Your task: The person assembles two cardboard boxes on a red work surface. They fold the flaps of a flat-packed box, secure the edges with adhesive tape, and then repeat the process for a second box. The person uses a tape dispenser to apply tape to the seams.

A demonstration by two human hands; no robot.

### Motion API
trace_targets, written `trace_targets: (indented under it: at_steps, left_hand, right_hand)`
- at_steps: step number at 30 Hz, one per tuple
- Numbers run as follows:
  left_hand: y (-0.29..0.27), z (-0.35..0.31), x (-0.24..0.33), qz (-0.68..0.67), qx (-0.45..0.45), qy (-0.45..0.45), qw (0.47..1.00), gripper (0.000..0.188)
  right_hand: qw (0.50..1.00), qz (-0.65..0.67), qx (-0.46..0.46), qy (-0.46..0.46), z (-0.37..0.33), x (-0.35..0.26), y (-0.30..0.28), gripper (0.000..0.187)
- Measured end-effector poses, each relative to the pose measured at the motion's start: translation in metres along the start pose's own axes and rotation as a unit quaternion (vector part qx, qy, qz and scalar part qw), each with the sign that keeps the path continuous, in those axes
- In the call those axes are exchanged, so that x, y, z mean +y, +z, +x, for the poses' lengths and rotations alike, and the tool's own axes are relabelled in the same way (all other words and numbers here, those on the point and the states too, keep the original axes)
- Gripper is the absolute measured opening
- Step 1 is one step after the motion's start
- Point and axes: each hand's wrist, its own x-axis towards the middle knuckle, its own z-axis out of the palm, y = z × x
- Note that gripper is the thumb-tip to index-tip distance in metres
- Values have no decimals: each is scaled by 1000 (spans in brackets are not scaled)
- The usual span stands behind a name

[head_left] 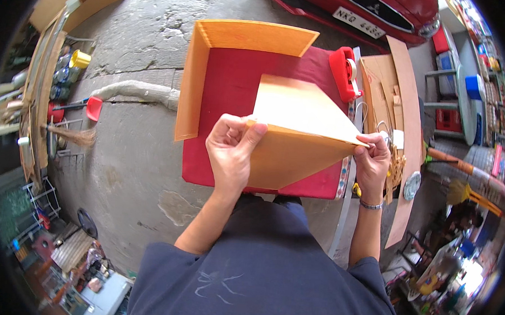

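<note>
Both of my hands hold a tan folded board (297, 156), which looks like cardboard, above a red-covered table (227, 89). My left hand (230, 148) pinches its left corner between thumb and fingers. At the right corner my right hand (372, 157) pinches it too. The fold runs between the hands, with one face sloping toward me and a brightly lit face extending away. On the table's left and far sides stands a second tan board (191, 93), bent into an L. A red tape dispenser (342, 74) sits at the far right corner of the table.
Right of the table lie cardboard pieces (382, 84), a long brown strip (401, 164) and a metal straightedge (343, 218). A red car (405, 12) is parked beyond. Shelves (450, 76) stand at the right; a broom (73, 135) and a red dustpan (94, 109) are at the left.
</note>
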Motion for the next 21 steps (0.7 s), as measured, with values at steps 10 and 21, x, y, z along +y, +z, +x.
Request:
trace_targets:
  at_steps: [10, 21]
  left_hand:
    - [11, -34, 12, -2, 122, 88, 989, 15]
    - [37, -93, -38, -60, 122, 79, 988, 21]
  right_hand:
    - [987, -26, -158, -16, 56, -32, 17, 17]
    - [972, -53, -229, -8, 96, -25, -24, 17]
